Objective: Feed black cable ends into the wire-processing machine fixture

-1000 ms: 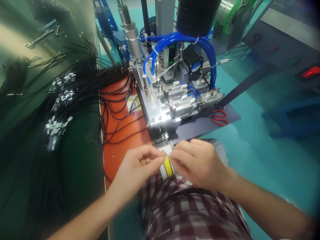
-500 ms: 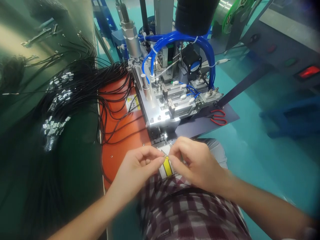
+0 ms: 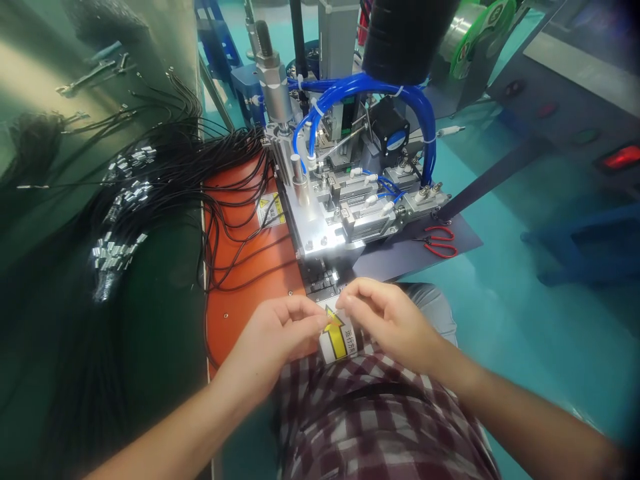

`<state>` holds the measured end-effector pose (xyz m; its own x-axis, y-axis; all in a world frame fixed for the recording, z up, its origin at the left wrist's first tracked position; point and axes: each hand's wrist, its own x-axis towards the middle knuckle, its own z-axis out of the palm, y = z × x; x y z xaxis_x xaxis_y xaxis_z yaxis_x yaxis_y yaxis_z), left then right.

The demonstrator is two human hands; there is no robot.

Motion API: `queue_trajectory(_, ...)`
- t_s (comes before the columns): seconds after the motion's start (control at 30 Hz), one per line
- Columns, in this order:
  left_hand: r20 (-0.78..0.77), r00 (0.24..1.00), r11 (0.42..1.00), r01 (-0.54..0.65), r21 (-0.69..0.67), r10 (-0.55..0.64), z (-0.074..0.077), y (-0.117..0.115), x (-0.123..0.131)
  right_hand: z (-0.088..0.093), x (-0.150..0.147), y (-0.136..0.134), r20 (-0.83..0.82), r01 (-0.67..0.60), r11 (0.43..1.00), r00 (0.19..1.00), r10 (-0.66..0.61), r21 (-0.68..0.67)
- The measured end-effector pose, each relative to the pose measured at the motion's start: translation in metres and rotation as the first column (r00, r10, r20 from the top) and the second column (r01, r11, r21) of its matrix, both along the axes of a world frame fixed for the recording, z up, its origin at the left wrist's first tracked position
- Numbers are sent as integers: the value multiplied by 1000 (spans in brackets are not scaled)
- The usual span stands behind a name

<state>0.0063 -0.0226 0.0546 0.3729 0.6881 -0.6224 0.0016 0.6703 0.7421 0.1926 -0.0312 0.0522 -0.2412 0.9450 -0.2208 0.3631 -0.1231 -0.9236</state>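
Note:
Both of my hands meet above a white label with a yellow arrow [image 3: 339, 343] at the near end of the machine [image 3: 320, 240]. My left hand [image 3: 287, 330] is closed, thumb and forefinger pinched over the arrow; whatever lies between the fingertips is too small to name. My right hand [image 3: 383, 320] is closed in a pinch too, its fingertips at the upper right of the label, a little apart from the left ones. I cannot make out what it holds, if anything. Just beyond the fingertips is a small metal fixture [image 3: 327, 280].
Black cables [image 3: 175, 180] with bunched silvery ends [image 3: 117, 253] spread over the left bench and the orange plate [image 3: 240, 267]. Red-handled pliers [image 3: 440, 241] lie right of the machine. Blue air hoses [image 3: 425, 113] arch over it. A wire spool [image 3: 465, 40] stands behind.
My fingertips have drawn slightly apart, the right hand shifting up and away from the left, so more of the arrow label shows. The whole view has shifted slightly.

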Motion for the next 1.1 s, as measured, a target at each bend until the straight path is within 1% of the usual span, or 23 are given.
queue_trajectory(0.07, -40, 999, 1000, -4, 12, 5, 1, 0, 1, 6, -1, 4, 56, -40, 999, 998, 38, 37)
queue_trajectory(0.17, -116, 993, 996, 3, 89, 7, 2, -2, 1, 13, -6, 8, 78, -81, 994, 994, 75, 69)
queue_trajectory(0.23, -152, 988, 992, 15, 124, 4, 2, -3, 2, 13, -9, 8, 67, -69, 995, 996, 64, 68)
queue_trajectory(0.33, -167, 986, 990, 25, 136, -2, 1, -3, 2, 8, -11, 5, 12, -37, 999, 999, 37, 26)
queue_trajectory(0.43, -142, 990, 991, 9, 133, 10, 1, -4, 3, 1, -12, 0, -125, 19, 999, 992, -24, -40)
queue_trajectory(0.5, -109, 994, 992, -5, 123, 18, 0, -4, 4, -3, -12, -3, -215, 60, 992, 973, -83, -112)
queue_trajectory(0.6, -56, 998, 995, -18, 100, 24, 0, -3, 5, -4, -13, -5, -285, 67, 974, 950, -129, -218)
queue_trajectory(0.67, -41, 999, 996, -27, 87, 30, 1, -3, 5, -2, -12, -5, -291, 44, 969, 949, -117, -245)
queue_trajectory(0.77, -49, 998, 996, -27, 80, 31, 3, -2, 4, 1, -10, -3, -285, 18, 970, 954, -89, -243)
queue_trajectory(0.93, -34, 999, 996, -27, 87, 30, 1, -2, 4, 0, -9, -4, -276, 64, 973, 953, -126, -224)
queue_trajectory(1.1, -15, 999, 996, -33, 81, 34, -1, -3, 3, -3, -9, -5, -287, 80, 962, 945, -156, -259)
